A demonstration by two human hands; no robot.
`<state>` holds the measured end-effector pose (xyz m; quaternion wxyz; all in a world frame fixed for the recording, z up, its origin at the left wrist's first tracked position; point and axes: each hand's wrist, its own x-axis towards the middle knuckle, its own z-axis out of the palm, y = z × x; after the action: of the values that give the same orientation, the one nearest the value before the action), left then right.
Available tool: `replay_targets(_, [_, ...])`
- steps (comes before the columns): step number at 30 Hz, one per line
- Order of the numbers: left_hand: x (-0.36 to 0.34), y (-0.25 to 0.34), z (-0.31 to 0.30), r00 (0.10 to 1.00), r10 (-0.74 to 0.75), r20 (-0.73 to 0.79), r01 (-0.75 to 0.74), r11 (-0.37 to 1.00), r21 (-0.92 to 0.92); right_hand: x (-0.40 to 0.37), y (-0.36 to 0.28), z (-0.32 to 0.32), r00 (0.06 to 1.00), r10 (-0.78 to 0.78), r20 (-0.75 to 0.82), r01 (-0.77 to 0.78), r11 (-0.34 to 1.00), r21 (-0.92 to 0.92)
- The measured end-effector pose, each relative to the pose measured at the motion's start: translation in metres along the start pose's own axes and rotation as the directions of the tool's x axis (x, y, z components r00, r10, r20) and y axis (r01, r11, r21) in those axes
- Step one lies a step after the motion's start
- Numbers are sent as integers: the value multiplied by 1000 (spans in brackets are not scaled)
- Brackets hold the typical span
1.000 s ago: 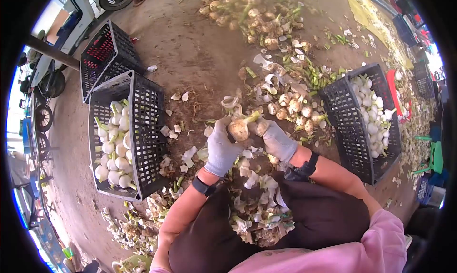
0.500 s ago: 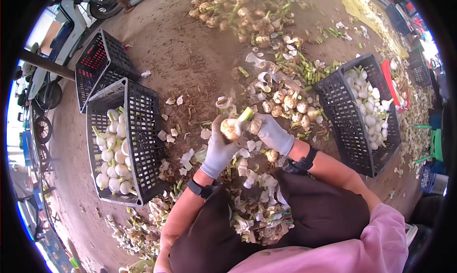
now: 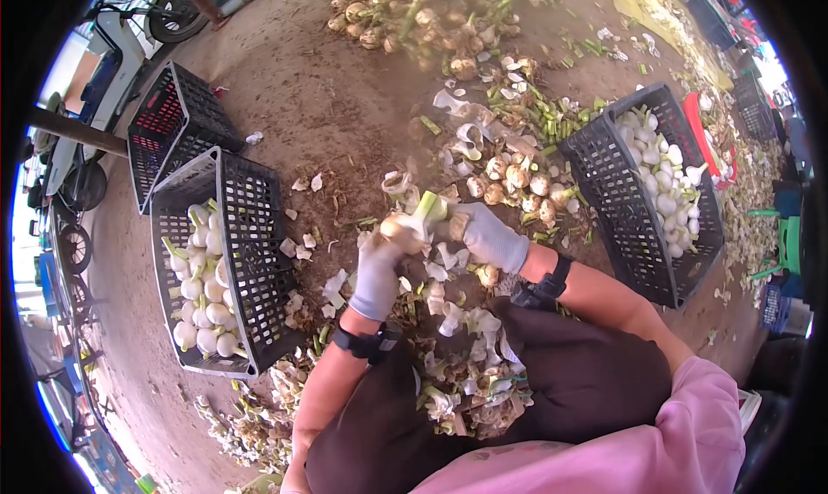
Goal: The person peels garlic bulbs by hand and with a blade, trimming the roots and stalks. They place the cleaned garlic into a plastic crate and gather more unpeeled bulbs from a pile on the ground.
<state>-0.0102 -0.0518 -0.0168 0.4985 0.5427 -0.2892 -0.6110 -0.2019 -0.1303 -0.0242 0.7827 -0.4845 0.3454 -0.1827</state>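
Note:
A garlic bulb with a short green stem [image 3: 429,208] is held over the ground in front of my knees. My left hand [image 3: 377,274], in a light glove, is closed round the bulb's left side. My right hand [image 3: 492,238], also gloved, is closed at the stem's right side, with a small brownish piece at its fingertips that I cannot make out. Loose white peel [image 3: 448,309] lies below both hands. Unpeeled bulbs [image 3: 517,179] sit in a small group just beyond my right hand.
A black crate of white bulbs [image 3: 259,261] stands at the left, an empty-looking one [image 3: 185,123] behind it. Another crate of bulbs [image 3: 604,192] is at the right. A larger bulb pile [image 3: 414,15] lies at the far side; peel [image 3: 483,390] heaps between my legs.
My left hand has moved slightly left and down and turned with the bulb. The stem now points more upright. The whole view has shifted a little.

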Motion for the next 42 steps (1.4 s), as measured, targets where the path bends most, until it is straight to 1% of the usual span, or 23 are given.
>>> replay_targets(1, [2, 3, -5, 984, -143, 108, 169, 939, -301, -1, 0, -1, 1000, -22, 20, 21, 999, 35])
replay_targets(3, [1, -2, -1, 993, 117, 7, -117, 982, 148, 0, -2, -2, 996, -72, 59, 66, 993, 102])
replay_targets(4, [-8, 4, 14, 905, 426, -1, -332, 708, 623, -2, -2, -2, 993, -97, 73, 86, 987, 138])
replay_targets(6, [-11, 7, 20, 835, 539, 110, -467, 590, 659, -1, -1, 4, 927, -361, 100, 367, 928, -57])
replay_targets(7, [-11, 8, 23, 813, 570, 122, -480, 536, 695, 8, 15, -2, 830, -533, 163, 557, 780, -285])
replay_targets(8, [-12, 9, 24, 788, 600, 136, -490, 478, 729, 9, 17, -3, 806, -560, 190, 590, 736, -334])
replay_targets(14, [-16, 9, 22, 852, 522, 38, -404, 610, 682, 18, 18, -10, 696, -630, 344, 717, 625, -307])
replay_targets(18, [-11, 5, 14, 909, 416, -37, -317, 744, 588, -1, 4, -11, 758, -557, 338, 614, 438, -657])
replay_targets(23, [-13, 6, 18, 837, 547, 10, -368, 550, 750, 14, 14, 1, 782, -579, 229, 618, 679, -395])
replay_targets(25, [-16, 7, 21, 799, 598, 62, -428, 494, 757, 3, 4, -3, 727, -620, 295, 646, 472, -600])
replay_targets(27, [-11, 0, 12, 959, 280, -47, -247, 905, 347, 9, 19, -7, 913, -399, 83, 408, 884, -228])
replay_targets(28, [-9, 1, 7, 995, 95, -30, -92, 991, 97, 10, 17, -4, 971, -238, 31, 237, 971, 12])
replay_targets(29, [-9, 7, -3, 942, -113, 315, 211, 931, -296, 9, 10, -14, 843, -527, 114, 506, 702, -501])
replay_targets(32, [-6, 16, 2, 826, -117, 552, 391, 824, -410, 8, 5, -6, 770, -635, 65, 560, 623, -546])
replay_targets(33, [-13, 16, 13, 932, -158, 327, 302, 837, -456, 14, 11, -4, 772, -635, 40, 565, 656, -501])
replay_targets(34, [-10, 9, 9, 952, -154, 266, 245, 901, -357, 20, 18, -3, 773, -634, 14, 571, 685, -453])
replay_targets(36, [1, -15, -3, 982, -115, 149, 135, 982, -135, 17, 29, -2, 966, -258, -4, 257, 965, -53])
replay_targets(37, [11, -23, 4, 991, 131, 1, -131, 991, -36, 16, 23, -1, 960, -280, 0, 280, 959, -36])
replay_targets(38, [10, -22, 1, 990, 92, -111, -103, 991, -89, 14, 15, 2, 953, -302, 4, 302, 953, -18])
replay_targets(39, [11, -21, -5, 914, 366, -175, -300, 900, 317, 12, 8, 4, 946, -323, 8, 323, 946, -1])
replay_targets(40, [8, -7, -4, 776, 620, -118, -396, 624, 673, 4, -9, 3, 969, -241, 46, 244, 965, -93])
replay_targets(41, [2, 9, -3, 698, 716, 9, -405, 384, 829, 8, -1, 0, 900, -419, 122, 436, 865, -248])
replay_targets(42, [1, 13, 0, 757, 651, 50, -405, 408, 818, 11, 7, -2, 792, -579, 193, 605, 703, -374])
